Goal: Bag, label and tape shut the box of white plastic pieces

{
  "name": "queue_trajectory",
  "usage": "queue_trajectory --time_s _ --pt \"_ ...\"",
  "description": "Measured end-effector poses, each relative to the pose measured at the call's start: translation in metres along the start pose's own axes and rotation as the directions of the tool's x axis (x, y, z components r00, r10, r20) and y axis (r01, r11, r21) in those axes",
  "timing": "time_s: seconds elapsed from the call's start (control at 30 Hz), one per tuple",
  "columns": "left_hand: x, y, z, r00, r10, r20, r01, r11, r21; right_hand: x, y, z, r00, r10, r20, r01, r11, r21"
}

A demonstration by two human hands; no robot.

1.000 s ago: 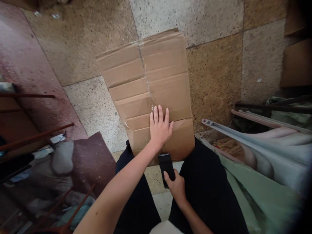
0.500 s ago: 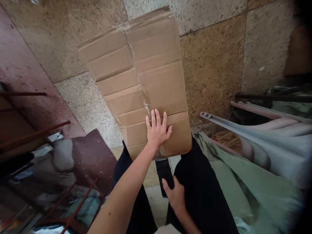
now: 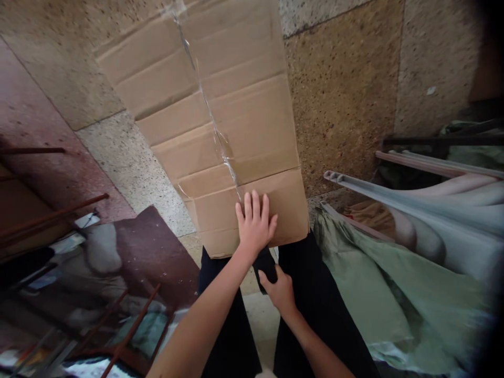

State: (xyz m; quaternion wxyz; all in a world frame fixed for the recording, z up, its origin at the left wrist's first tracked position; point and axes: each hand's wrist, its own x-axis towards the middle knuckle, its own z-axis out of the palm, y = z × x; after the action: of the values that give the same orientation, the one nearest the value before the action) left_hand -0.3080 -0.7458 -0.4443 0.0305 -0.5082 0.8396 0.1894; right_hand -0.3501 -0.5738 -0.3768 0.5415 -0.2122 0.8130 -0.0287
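A large flattened cardboard box (image 3: 252,121) stretches away from my legs, with creases across it. A strip of clear, wrinkled tape (image 3: 214,126) runs along its middle. My left hand (image 3: 255,223) lies on the near part of the cardboard, palm down with the fingers spread. Below it, my right hand (image 3: 280,289) is closed around a black, flat, blocky object (image 3: 268,265) at the cardboard's near edge. The object's far end is hidden by my left hand and wrist, so I cannot make out its kind.
Speckled stone tiles (image 3: 346,94) cover the floor. On the right are pale rails (image 3: 354,184) and hanging green cloth (image 3: 394,294). Rusty metal bars (image 3: 79,210) and a dark red-brown panel (image 3: 157,252) stand on the left. My dark trouser legs (image 3: 315,310) flank the near edge.
The cardboard's far end has shifted up and left, partly out of view. My left hand appears slightly lower; my right hand and the black object are higher, closer to the left hand.
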Motion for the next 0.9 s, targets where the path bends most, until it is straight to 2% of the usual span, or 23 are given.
queue_trajectory --time_s 0.13,0.27,0.4,0.53,0.63,0.77,0.9 --pt "-0.023 0.002 0.015 0.995 0.101 -0.003 -0.101 0.994 0.030 -0.007 -0.001 -0.003 1.000 0.008 -0.003 -0.008 1.000 -0.021" --pt "-0.020 -0.002 0.015 0.993 0.117 0.031 -0.118 0.993 0.027 -0.018 0.010 -0.008 1.000 -0.009 0.012 0.010 0.998 -0.057" --pt "-0.016 -0.003 0.012 0.992 0.107 0.061 -0.107 0.994 -0.014 -0.032 0.035 -0.004 1.000 -0.013 -0.004 0.013 0.999 -0.036" --pt "-0.016 -0.003 0.013 0.994 0.096 0.053 -0.094 0.994 -0.050 -0.044 0.057 0.004 1.000 0.006 -0.021 -0.006 1.000 0.016" --pt "-0.016 -0.002 0.012 0.993 0.114 0.024 -0.112 0.991 -0.069 -0.048 0.064 0.008 0.999 0.020 -0.028 -0.019 0.999 0.032" --pt "-0.016 -0.001 0.012 0.993 0.114 -0.013 -0.114 0.988 -0.100 -0.043 0.067 0.016 0.998 0.036 -0.055 -0.033 0.998 0.057" --pt "-0.015 -0.003 0.013 0.992 0.112 -0.055 -0.117 0.988 -0.097 -0.018 0.073 0.027 0.998 0.005 -0.064 -0.001 0.999 0.054"
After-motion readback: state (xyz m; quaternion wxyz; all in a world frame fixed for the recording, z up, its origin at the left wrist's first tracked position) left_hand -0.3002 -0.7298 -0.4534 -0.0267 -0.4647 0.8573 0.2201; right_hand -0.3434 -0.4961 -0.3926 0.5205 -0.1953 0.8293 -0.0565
